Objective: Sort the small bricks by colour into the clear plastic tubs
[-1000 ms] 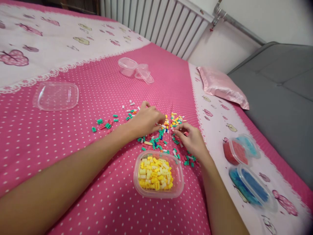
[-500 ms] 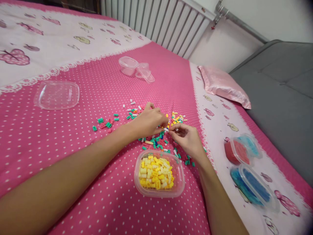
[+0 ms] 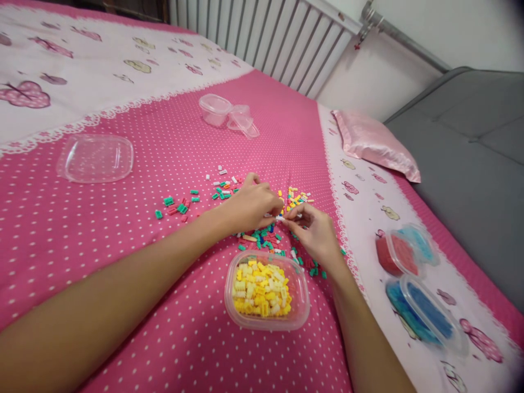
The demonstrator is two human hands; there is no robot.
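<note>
My left hand [image 3: 257, 204] and my right hand [image 3: 311, 226] meet over a spread of small toy bricks [image 3: 266, 238] in green, red, white, yellow and blue. Between their fingertips is a small white brick piece [image 3: 280, 218], pinched from both sides. Whether it is one brick or several joined, I cannot tell. Just nearer to me stands a clear plastic container [image 3: 301, 305] with yellow and cream bricks [image 3: 262, 289] inside. More yellow bricks [image 3: 297, 197] lie beyond my right hand. Green and red bricks [image 3: 176, 206] are scattered left of my left hand.
On the pink dotted bedspread [image 3: 164, 136] lie a clear lid [image 3: 98, 158] at left and clear containers [image 3: 215, 109] further back. At right are a container with red contents [image 3: 395, 254] and one with blue [image 3: 421, 308]. A pink pillow [image 3: 376, 142] rests by the grey headboard [image 3: 462, 125].
My hands stay almost in place. The right fingers have shifted very slightly around the white piece; everything else looks the same.
</note>
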